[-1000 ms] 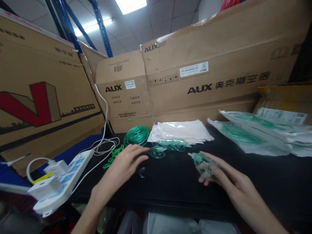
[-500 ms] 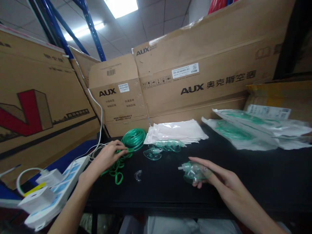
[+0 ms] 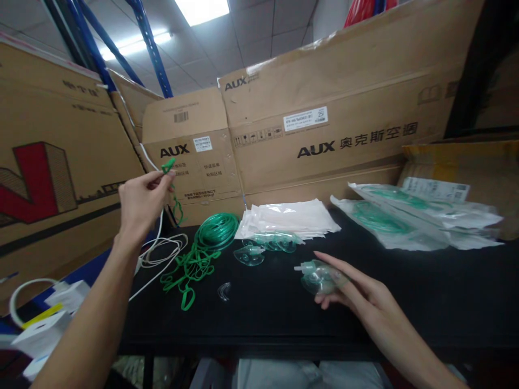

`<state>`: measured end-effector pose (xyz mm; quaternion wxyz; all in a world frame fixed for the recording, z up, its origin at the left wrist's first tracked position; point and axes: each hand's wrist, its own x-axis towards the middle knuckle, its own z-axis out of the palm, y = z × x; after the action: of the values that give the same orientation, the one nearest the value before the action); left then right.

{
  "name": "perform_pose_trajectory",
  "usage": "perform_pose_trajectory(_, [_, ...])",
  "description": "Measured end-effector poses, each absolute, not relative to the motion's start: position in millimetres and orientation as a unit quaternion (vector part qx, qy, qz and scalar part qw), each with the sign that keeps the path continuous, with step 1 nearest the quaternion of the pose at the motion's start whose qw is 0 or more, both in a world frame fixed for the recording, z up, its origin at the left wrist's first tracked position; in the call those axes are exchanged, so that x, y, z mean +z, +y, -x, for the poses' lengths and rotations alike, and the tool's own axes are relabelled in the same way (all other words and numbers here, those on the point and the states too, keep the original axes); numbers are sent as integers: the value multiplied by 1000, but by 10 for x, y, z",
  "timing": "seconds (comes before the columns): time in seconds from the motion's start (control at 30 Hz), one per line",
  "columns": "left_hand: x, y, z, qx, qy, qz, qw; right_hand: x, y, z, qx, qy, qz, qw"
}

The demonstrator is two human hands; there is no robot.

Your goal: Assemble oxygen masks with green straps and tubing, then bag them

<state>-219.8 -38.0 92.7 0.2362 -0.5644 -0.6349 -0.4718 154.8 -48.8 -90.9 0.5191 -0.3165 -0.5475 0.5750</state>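
My left hand (image 3: pixel 141 202) is raised above the table's left side, pinching one green elastic strap (image 3: pixel 175 202) that dangles from its fingers. Below it lies a tangle of more green straps (image 3: pixel 187 267) on the black table (image 3: pixel 263 319). My right hand (image 3: pixel 357 292) rests on the table with its fingers round a clear green face mask (image 3: pixel 318 276). A coil of green tubing (image 3: pixel 216 230) lies behind the straps. Two more clear masks (image 3: pixel 263 246) sit in front of a stack of clear plastic bags (image 3: pixel 290 219). A small clear clip (image 3: pixel 224 290) lies near the front.
Large AUX cardboard boxes (image 3: pixel 316 119) wall in the back and left. Packed bags with green tubing (image 3: pixel 405 221) lie at the right. A white power strip with plugs (image 3: pixel 44 324) and white cables (image 3: pixel 162 251) sit at the left edge.
My left hand went from the table's middle to the green straps, pinched one and lifted it up to the left. My right hand stayed on the mask.
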Motion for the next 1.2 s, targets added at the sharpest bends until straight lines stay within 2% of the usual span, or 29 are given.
perform_pose_trajectory(0.13, [825, -359, 1862, -539, -563, 617, 112, -871, -471, -1560, 651, -447, 295, 538])
perform_pose_trajectory(0.27, [632, -479, 1363, -548, -503, 667, -33, -847, -395, -1600, 709, -353, 264, 550])
perform_pose_trajectory(0.33, [469, -547, 1122, -537, -491, 679, -104, -824, -378, -1624, 727, -318, 245, 557])
perform_pose_trajectory(0.5, [-188, -650, 768, -421, -531, 718, -160, -732, -414, -1650, 733, -270, 251, 571])
perform_pose_trajectory(0.67, [-677, -717, 841, -339, -559, 742, -149, -745, -353, -1673, 683, -256, 305, 612])
perform_pose_trajectory(0.83, [-663, -836, 957, -378, -548, 746, 4, -820, -306, -1712, 648, -298, 300, 633])
perform_pose_trajectory(0.9, [-634, -917, 864, -378, -513, 770, 32, -835, -304, -1714, 648, -306, 294, 633])
perform_pose_trajectory(1.0, [-663, -1009, 572, -332, -461, 823, -11, -843, -300, -1706, 648, -306, 288, 635])
perform_pose_trajectory(1.2, [-814, -848, 49, -259, -480, 835, -75, -819, -325, -1700, 622, -322, 312, 642])
